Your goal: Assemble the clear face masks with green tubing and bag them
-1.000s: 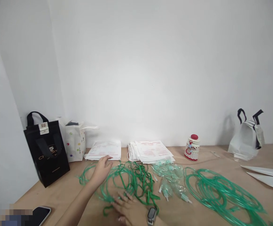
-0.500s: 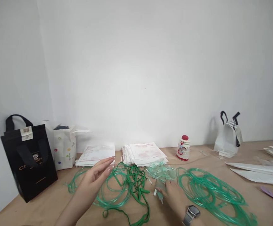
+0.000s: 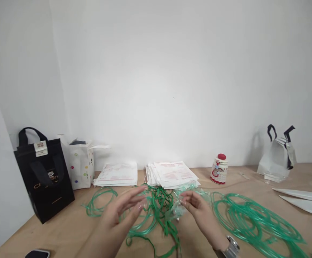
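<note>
My left hand (image 3: pixel 125 209) is held above the table with thumb and fingers apart and nothing between them. Below and behind it lie loops of translucent green tubing (image 3: pixel 102 202). My right hand (image 3: pixel 197 208), with a watch at the wrist, is raised with thumb and forefinger pinched on a clear, pale-green plastic piece (image 3: pixel 177 211); its exact shape is blurred. Between the hands lies a tangle of dark green elastic straps (image 3: pixel 162 206). Clear greenish plastic pieces (image 3: pixel 205 195) sit behind my right hand, partly covered by it.
Paper packets lie in a left stack (image 3: pixel 116 174) and a right stack (image 3: pixel 174 173) by the wall. A larger tubing coil (image 3: pixel 255 218) is at right. Bags (image 3: pixel 44 179), a white-and-red bottle (image 3: pixel 219 170) and a phone (image 3: pixel 37 254) stand or lie around.
My right hand has risen off the table with the clear plastic piece and come nearer my left hand. The view has shifted left, and a phone shows at the bottom.
</note>
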Motion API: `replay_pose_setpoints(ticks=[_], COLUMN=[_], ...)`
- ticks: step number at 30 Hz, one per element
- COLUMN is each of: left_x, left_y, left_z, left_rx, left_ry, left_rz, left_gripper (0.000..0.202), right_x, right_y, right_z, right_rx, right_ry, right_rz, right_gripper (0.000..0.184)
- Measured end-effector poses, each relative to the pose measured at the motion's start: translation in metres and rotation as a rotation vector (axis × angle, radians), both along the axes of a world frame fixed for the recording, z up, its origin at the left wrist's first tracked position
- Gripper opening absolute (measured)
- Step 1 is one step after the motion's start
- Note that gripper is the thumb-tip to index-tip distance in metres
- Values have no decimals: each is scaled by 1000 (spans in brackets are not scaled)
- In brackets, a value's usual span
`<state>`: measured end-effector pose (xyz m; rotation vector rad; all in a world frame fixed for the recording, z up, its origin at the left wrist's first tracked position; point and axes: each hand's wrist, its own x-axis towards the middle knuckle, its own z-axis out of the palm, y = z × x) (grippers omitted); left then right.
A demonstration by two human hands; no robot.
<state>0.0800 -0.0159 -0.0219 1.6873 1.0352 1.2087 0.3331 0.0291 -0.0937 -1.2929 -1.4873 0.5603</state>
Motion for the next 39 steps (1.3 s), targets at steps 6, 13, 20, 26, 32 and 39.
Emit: replay_pose_setpoints(ticks=[6,13,20,26,32,39], left_x=[39,49,33,12,-4,-6], left_y=[6,7,17,5,-2,-12], left_z=[-20,-24,-16,6,17,20], left_rx=[-97,-92,-73,-81,-50,-50], left_ry=[200,204,-23,-223,-517,-781], left_rz=[-93,-183,-67,-51,91,92], left_gripper=[43,44,29,23,21,21], right_x=[-40,-11,39,26,22,24], right_y=[-35,-20,16,28,37,44], right_z=[34,19,-42,-66,-83,-103], right_rx=[-100,-121,-69,-55,37,214], right_ry=[598,113,-578,-769,-903,-1050], right_rz=[408,380,221,149,114,88], right_gripper=[19,27,40,25,14,17])
